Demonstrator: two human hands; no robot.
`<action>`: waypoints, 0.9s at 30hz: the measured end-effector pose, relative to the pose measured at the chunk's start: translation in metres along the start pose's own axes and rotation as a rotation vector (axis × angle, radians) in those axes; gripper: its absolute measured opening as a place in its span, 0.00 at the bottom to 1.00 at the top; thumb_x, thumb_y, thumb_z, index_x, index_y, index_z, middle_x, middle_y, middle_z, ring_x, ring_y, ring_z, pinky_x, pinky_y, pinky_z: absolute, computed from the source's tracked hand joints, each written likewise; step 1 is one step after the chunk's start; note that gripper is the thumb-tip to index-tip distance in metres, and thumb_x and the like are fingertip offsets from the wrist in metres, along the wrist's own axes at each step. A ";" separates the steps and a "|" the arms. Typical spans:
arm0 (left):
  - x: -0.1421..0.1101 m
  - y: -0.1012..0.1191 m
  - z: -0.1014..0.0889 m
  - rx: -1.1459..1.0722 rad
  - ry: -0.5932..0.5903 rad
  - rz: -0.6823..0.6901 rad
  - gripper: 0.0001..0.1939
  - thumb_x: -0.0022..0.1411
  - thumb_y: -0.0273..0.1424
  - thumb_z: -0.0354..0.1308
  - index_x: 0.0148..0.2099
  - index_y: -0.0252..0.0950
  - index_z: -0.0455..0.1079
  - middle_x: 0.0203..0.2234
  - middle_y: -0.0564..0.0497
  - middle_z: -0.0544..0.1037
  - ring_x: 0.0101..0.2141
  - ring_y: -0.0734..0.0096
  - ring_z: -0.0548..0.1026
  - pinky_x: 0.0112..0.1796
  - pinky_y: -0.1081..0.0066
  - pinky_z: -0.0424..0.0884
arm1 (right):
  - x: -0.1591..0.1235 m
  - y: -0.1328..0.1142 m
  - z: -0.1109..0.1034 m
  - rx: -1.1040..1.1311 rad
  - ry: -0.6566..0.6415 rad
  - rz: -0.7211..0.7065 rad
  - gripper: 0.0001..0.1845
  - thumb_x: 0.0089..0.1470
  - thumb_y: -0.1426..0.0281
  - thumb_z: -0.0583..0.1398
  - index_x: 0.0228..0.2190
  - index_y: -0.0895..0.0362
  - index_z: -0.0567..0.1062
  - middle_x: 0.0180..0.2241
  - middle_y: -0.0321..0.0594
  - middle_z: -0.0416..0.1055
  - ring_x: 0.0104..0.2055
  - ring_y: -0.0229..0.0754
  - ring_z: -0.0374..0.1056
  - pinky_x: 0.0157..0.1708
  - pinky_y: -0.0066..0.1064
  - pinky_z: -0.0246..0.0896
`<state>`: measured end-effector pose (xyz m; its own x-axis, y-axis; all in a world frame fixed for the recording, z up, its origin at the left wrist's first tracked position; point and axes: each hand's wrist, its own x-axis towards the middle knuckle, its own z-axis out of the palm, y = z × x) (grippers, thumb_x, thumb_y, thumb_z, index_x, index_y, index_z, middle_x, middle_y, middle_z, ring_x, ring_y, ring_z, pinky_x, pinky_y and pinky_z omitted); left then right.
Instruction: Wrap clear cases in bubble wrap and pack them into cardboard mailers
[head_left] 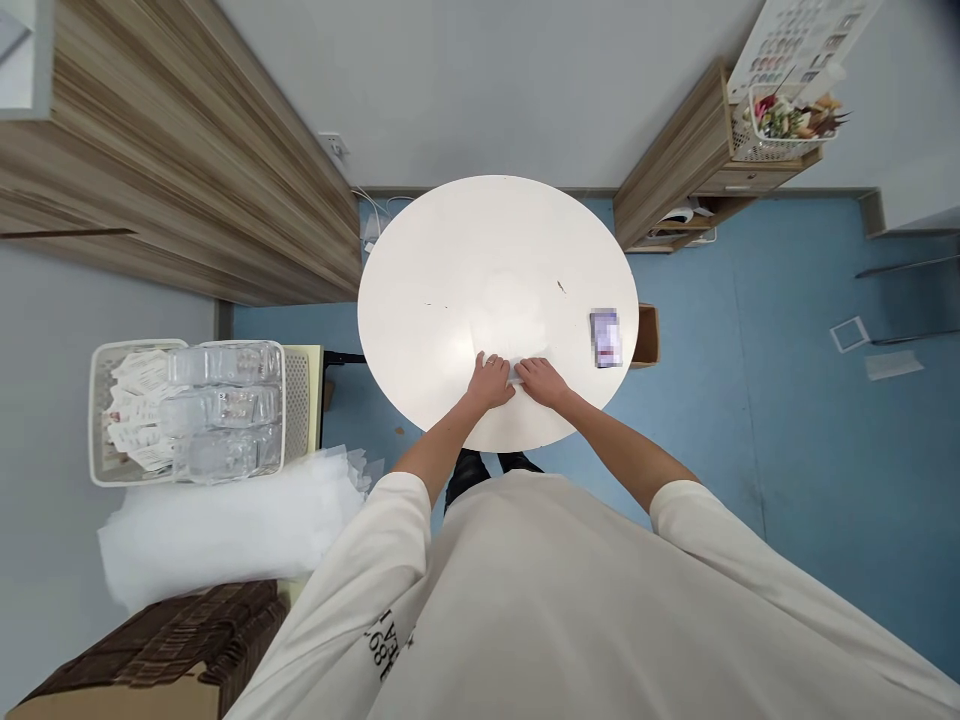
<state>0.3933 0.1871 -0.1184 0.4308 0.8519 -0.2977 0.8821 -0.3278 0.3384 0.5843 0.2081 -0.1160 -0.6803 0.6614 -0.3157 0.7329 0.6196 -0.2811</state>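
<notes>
A thin, whitish see-through sheet (508,325) lies flat on the round white table (435,240), its outline faint against the top. At its near edge my left hand (491,381) has its fingers curled down onto it. Close beside, my right hand (541,381) is also bent over that edge, fingers pressed together. A small greyish bit of the sheet shows in the narrow gap between the two hands. The fingertips are partly hidden.
A pixelated phone-like object (606,338) lies at the table's right. To the left stand a white basket (94,420) of clear plastic packs and papers, a pile of white packing sheets (225,525) and stacked brown cardboard (150,640). A brown box (647,335) sits beneath the table's right edge.
</notes>
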 end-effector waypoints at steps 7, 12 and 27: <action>-0.042 -0.005 0.003 -0.046 -0.092 0.021 0.22 0.69 0.40 0.47 0.60 0.36 0.65 0.53 0.40 0.77 0.66 0.53 0.61 0.68 0.44 0.37 | -0.014 -0.029 -0.003 0.066 -0.134 0.009 0.14 0.67 0.70 0.51 0.50 0.57 0.71 0.48 0.50 0.75 0.49 0.53 0.69 0.50 0.41 0.56; -0.040 -0.013 -0.004 -0.127 -0.123 -0.076 0.22 0.73 0.42 0.42 0.60 0.37 0.65 0.55 0.41 0.76 0.66 0.54 0.62 0.68 0.43 0.38 | -0.004 -0.026 -0.013 0.161 -0.179 0.086 0.16 0.68 0.69 0.50 0.54 0.56 0.67 0.47 0.48 0.76 0.49 0.53 0.71 0.48 0.40 0.59; -0.011 -0.026 -0.007 -0.145 -0.049 -0.308 0.16 0.74 0.31 0.42 0.46 0.35 0.72 0.44 0.41 0.76 0.46 0.59 0.77 0.52 0.59 0.69 | 0.029 0.002 -0.004 0.182 -0.057 0.508 0.26 0.65 0.52 0.54 0.55 0.55 0.68 0.54 0.53 0.70 0.53 0.57 0.66 0.52 0.45 0.59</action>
<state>0.3647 0.1889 -0.1174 0.1602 0.8799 -0.4474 0.9375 0.0063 0.3480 0.5659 0.2304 -0.1219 -0.2422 0.8313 -0.5002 0.9626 0.1416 -0.2308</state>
